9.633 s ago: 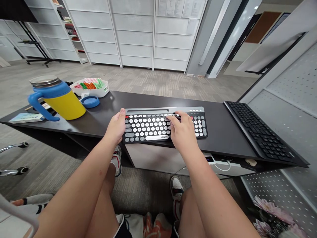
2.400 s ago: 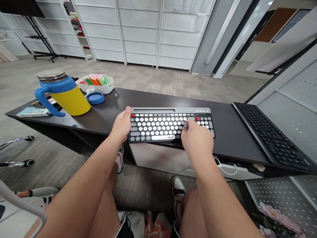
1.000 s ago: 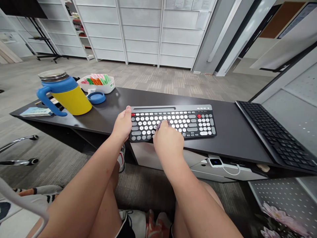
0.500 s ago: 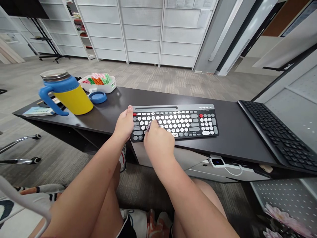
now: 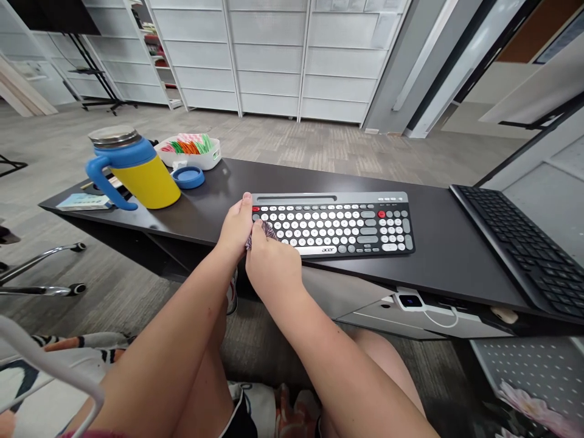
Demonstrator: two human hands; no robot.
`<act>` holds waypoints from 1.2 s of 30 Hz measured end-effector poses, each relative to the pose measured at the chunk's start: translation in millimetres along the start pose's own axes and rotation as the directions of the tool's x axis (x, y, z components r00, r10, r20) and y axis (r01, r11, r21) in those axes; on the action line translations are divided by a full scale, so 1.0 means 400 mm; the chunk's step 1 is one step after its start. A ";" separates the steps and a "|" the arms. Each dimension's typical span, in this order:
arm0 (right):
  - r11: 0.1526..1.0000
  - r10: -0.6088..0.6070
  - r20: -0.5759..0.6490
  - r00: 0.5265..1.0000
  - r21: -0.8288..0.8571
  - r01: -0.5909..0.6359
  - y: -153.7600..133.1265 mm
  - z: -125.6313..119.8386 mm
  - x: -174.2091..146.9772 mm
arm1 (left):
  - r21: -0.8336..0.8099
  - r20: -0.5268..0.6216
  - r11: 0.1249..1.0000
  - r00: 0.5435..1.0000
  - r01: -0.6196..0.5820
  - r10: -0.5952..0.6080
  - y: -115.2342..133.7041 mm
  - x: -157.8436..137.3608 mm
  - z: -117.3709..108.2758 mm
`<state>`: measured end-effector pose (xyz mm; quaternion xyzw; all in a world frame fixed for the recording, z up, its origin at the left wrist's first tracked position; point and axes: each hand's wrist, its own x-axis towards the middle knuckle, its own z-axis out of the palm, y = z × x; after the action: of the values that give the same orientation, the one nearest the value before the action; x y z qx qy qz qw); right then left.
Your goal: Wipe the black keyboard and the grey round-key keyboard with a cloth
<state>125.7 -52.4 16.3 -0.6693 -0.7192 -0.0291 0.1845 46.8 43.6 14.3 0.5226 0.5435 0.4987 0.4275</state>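
Note:
A black and grey keyboard [image 5: 314, 226] with round white keys lies on the dark desk, its front edge near the desk's edge. My left hand [image 5: 236, 228] grips the keyboard's left end, thumb on top at the upper corner. Closed around a small dark patterned cloth [image 5: 268, 230], my right hand [image 5: 274, 263] presses it on the keys at the left end, close beside my left hand. Most of the cloth is hidden under my fingers. The lower left keys are covered by my right hand.
Left on the desk [image 5: 438, 243] stand a yellow and blue mug [image 5: 152, 182], a blue lid [image 5: 188, 177] and a white basket [image 5: 210, 159] of colourful items. A second black keyboard [image 5: 520, 243] lies at the right. A small white device [image 5: 409, 301] with a cable sits below the desk's edge.
My right hand has slid left over the keys with the cloth, from the middle-left towards my left hand. The left hand keeps its hold; the whole view has shifted slightly.

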 end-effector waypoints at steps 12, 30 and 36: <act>0.998 -0.026 0.036 0.999 0.060 0.024 0.018 -0.025 -0.007 | -0.206 0.096 0.975 0.993 0.082 -0.064 -0.014 0.013 -0.004; 0.996 -0.073 0.139 0.988 0.067 0.064 0.034 -0.025 -0.008 | -0.351 0.192 0.927 0.979 0.130 -0.065 -0.025 0.027 0.004; 0.992 -0.108 0.174 0.979 0.085 0.094 0.057 -0.046 -0.006 | -0.365 0.203 0.923 0.978 0.122 -0.049 -0.032 0.029 0.005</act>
<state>151.9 -57.5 28.0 -0.6243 -0.7664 0.0493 0.1430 46.0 56.0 1.9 0.4519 0.4170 0.5223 0.5908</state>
